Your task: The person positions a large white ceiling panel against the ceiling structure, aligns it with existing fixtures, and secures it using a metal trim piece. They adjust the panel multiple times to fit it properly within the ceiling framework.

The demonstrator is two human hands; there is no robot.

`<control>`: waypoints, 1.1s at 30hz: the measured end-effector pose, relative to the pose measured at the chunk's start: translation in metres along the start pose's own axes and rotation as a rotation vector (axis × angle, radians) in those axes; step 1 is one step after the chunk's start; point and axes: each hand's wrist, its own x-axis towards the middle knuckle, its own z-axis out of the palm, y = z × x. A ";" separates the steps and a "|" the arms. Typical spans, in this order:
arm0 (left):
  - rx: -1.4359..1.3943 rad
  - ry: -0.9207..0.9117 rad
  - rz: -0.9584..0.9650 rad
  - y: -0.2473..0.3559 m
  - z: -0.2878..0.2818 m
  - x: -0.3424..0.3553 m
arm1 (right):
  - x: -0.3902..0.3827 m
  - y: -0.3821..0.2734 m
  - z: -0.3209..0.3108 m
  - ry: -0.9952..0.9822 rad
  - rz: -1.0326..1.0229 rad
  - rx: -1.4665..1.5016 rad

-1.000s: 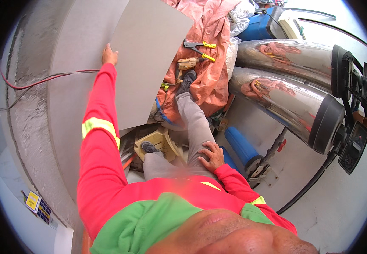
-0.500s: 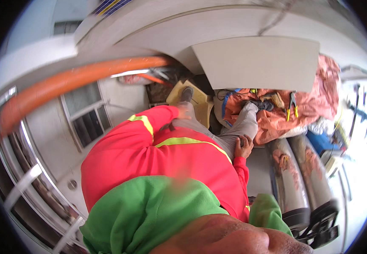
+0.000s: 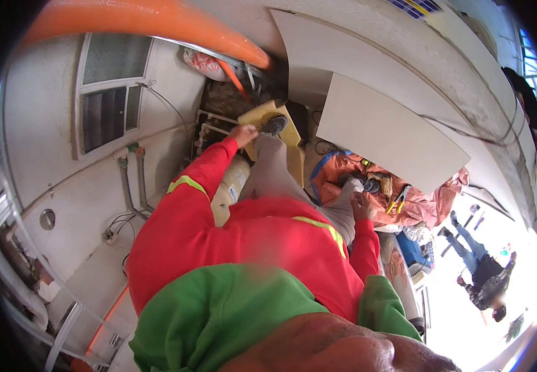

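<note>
My left hand (image 3: 242, 134) is held out beside my left shin, close to the left shoe (image 3: 275, 125). Its fingers are curled in, and whatever may be inside them is hidden. That shoe rests on a yellow plastic piece (image 3: 292, 157). Close to my lower right leg is my right hand (image 3: 361, 204), its fingers bent and closed; what it holds, if anything, is too small to make out. Just beyond it, my right foot stands on an orange tarp (image 3: 426, 214). Pliers with yellow handles (image 3: 399, 201) and a wooden piece (image 3: 387, 185) lie on the tarp.
A pale board (image 3: 386, 127) leans over the tarp. A thick orange pipe (image 3: 150, 22) crosses the upper left, above a window (image 3: 107, 93). A cream cylinder (image 3: 228, 189) lies left of my leg. At far right another person (image 3: 488, 273) is on the ground below.
My left hand has moved from my thigh out to the left, near the shoe. My right hand has moved farther down the right leg. The view has turned, bringing another person into sight.
</note>
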 end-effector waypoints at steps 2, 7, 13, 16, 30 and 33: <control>-0.195 0.144 -0.021 -0.026 -0.032 0.059 | 0.010 -0.014 0.008 -0.082 0.005 -0.018; -0.267 0.424 0.091 -0.077 -0.098 0.226 | 0.036 -0.002 0.063 -0.164 0.132 -0.062; 0.222 0.524 0.055 -0.138 -0.147 0.399 | 0.043 0.024 0.175 -0.207 0.041 -0.469; 0.484 0.541 0.341 -0.176 -0.151 0.469 | 0.043 0.016 0.204 -0.306 0.173 -0.161; 0.391 0.515 -0.006 -0.198 -0.131 0.501 | 0.051 0.021 0.211 -0.389 0.391 -0.120; 0.199 0.606 0.057 -0.199 -0.127 0.475 | 0.045 0.022 0.206 -0.410 0.397 -0.077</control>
